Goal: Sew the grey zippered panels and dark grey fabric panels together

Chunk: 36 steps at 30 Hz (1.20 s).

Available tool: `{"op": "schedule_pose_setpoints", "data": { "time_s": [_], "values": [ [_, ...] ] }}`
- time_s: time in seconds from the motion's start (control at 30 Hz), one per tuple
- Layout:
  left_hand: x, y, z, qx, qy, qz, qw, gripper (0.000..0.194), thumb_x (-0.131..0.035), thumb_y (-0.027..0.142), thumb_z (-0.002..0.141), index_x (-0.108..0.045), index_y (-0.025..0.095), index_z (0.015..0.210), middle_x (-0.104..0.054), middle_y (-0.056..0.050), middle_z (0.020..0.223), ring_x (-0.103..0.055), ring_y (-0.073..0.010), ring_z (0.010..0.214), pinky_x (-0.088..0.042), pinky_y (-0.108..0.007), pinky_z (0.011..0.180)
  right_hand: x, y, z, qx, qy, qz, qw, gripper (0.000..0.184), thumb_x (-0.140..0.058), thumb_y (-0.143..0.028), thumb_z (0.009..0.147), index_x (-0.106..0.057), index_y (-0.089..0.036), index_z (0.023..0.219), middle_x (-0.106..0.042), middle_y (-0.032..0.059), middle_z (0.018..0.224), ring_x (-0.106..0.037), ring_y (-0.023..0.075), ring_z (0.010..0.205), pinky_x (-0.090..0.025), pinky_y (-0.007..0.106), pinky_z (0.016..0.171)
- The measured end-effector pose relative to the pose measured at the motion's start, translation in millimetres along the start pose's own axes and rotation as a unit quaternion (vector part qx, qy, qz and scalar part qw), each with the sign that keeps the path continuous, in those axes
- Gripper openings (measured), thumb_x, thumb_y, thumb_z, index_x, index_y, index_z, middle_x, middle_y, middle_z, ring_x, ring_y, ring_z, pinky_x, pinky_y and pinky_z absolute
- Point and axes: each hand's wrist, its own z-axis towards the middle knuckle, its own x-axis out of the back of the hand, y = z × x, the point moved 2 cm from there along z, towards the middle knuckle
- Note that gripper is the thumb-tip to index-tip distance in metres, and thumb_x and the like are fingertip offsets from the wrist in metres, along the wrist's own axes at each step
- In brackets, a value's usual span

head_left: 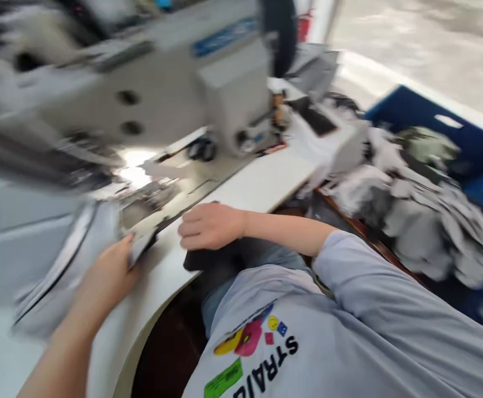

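My left hand point(114, 268), smeared by motion, pinches a small grey fabric piece point(142, 247) with a dark edge at the front of the sewing machine point(162, 94). A folded grey fabric stack point(65, 260) with a black line along it lies on the table beyond that hand. My right hand point(210, 225) is closed, its fingers curled over a black fabric piece point(208, 258) at the table's front edge, above my lap. The machine's lamp lights the needle area, where blur hides the details.
A white worktable point(261, 182) runs under the machine and curves in front of me. To the right, grey and white fabric pieces point(419, 221) are heaped beside a blue crate point(415, 108). A small black object point(202, 149) lies by the machine bed.
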Motion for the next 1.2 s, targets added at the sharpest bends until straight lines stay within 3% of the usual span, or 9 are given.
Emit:
{"op": "schedule_pose_setpoints", "data": {
  "time_s": [0.1, 0.17, 0.3, 0.37, 0.5, 0.77, 0.97, 1.13, 1.2],
  "values": [
    [-19.0, -22.9, -31.5, 0.07, -0.048, -0.083, 0.993, 0.063, -0.047, 0.011, 0.083, -0.042, 0.004, 0.145, -0.053, -0.018, 0.147, -0.05, -0.0297, 0.137, -0.044, -0.04, 0.115, -44.6, 5.8, 42.5, -0.101, 0.059, 0.011, 0.993, 0.035, -0.035, -0.017, 0.104, -0.063, -0.025, 0.122, -0.063, 0.0091, 0.123, -0.057, 0.0202, 0.105, -0.045, 0.037, 0.089],
    [-27.0, -32.5, -33.0, 0.084, -0.05, -0.131, 0.986, 0.065, -0.047, 0.009, 0.081, -0.042, 0.004, 0.146, -0.048, -0.018, 0.152, -0.044, -0.0282, 0.142, -0.039, -0.039, 0.118, -64.5, 9.7, 49.4, -0.157, 0.079, 0.038, 0.984, 0.034, -0.038, -0.014, 0.102, -0.066, -0.021, 0.121, -0.066, 0.0123, 0.114, -0.059, 0.0221, 0.099, -0.046, 0.039, 0.087],
    [-30.9, -49.7, -32.9, 0.086, -0.018, -0.27, 0.959, 0.065, -0.046, 0.012, 0.081, -0.044, 0.012, 0.145, -0.051, -0.014, 0.149, -0.045, -0.0284, 0.14, -0.04, -0.044, 0.116, -66.4, 1.3, 34.6, -0.043, 0.008, 0.138, 0.989, 0.029, -0.044, -0.018, 0.1, -0.072, -0.02, 0.108, -0.071, 0.0091, 0.098, -0.062, 0.0193, 0.085, -0.048, 0.033, 0.075],
    [-28.5, -58.5, -35.8, 0.089, 0.0, -0.362, 0.928, 0.055, -0.044, 0.017, 0.084, -0.052, 0.015, 0.138, -0.062, -0.011, 0.134, -0.057, -0.0284, 0.126, -0.047, -0.044, 0.108, -57.5, -4.1, 27.2, -0.024, -0.022, 0.16, 0.987, 0.03, -0.05, -0.025, 0.099, -0.069, -0.018, 0.12, -0.071, 0.0118, 0.118, -0.064, 0.0236, 0.104, -0.049, 0.039, 0.09],
    [-24.1, -68.5, -33.3, 0.135, 0.013, -0.471, 0.871, 0.042, -0.044, 0.027, 0.09, -0.056, 0.018, 0.13, -0.071, -0.005, 0.108, -0.068, -0.0233, 0.095, -0.056, -0.036, 0.088, -57.4, -3.5, 36.5, 0.009, -0.087, 0.172, 0.981, 0.055, -0.058, -0.042, 0.095, -0.054, -0.017, 0.144, -0.051, 0.0121, 0.152, -0.041, 0.0356, 0.143, -0.032, 0.055, 0.116],
    [-26.4, -39.3, -18.2, 0.004, 0.008, -0.246, 0.969, 0.058, -0.049, 0.007, 0.081, -0.047, 0.013, 0.138, -0.052, -0.017, 0.147, -0.049, -0.0264, 0.138, -0.046, -0.043, 0.111, -62.2, 31.0, 51.0, 0.118, -0.111, 0.175, 0.971, 0.042, -0.053, -0.036, 0.099, -0.06, -0.017, 0.136, -0.057, 0.0165, 0.144, -0.052, 0.0294, 0.135, -0.036, 0.051, 0.115],
    [-27.0, -34.1, -14.0, -0.007, 0.006, -0.154, 0.988, 0.041, -0.042, -0.003, 0.081, -0.059, 0.009, 0.116, -0.048, -0.019, 0.151, -0.044, -0.0265, 0.142, -0.045, -0.04, 0.113, -36.7, 22.1, 23.2, 0.087, -0.161, 0.191, 0.964, 0.096, -0.079, -0.071, 0.066, -0.053, -0.023, 0.145, -0.044, 0.0209, 0.155, -0.041, 0.0432, 0.141, -0.037, 0.061, 0.109],
    [-24.8, -37.3, -0.5, 0.009, 0.02, -0.157, 0.987, 0.05, -0.049, -0.004, 0.074, -0.056, 0.011, 0.122, -0.049, -0.017, 0.15, -0.045, -0.0255, 0.141, -0.049, -0.04, 0.111, -53.2, 12.1, 48.2, 0.037, -0.066, 0.1, 0.992, 0.032, -0.059, -0.023, 0.095, -0.067, -0.013, 0.124, -0.069, 0.0172, 0.127, -0.065, 0.0281, 0.114, -0.052, 0.041, 0.089],
    [-22.1, -37.9, 2.4, 0.007, 0.012, -0.148, 0.989, 0.052, -0.051, -0.005, 0.071, -0.056, 0.009, 0.121, -0.052, -0.018, 0.147, -0.05, -0.0268, 0.137, -0.05, -0.041, 0.109, -60.5, 14.4, 55.6, 0.012, -0.021, 0.077, 0.997, 0.034, -0.049, -0.007, 0.093, -0.069, -0.012, 0.121, -0.07, 0.017, 0.123, -0.066, 0.0269, 0.111, -0.053, 0.039, 0.086]
  ]
}}
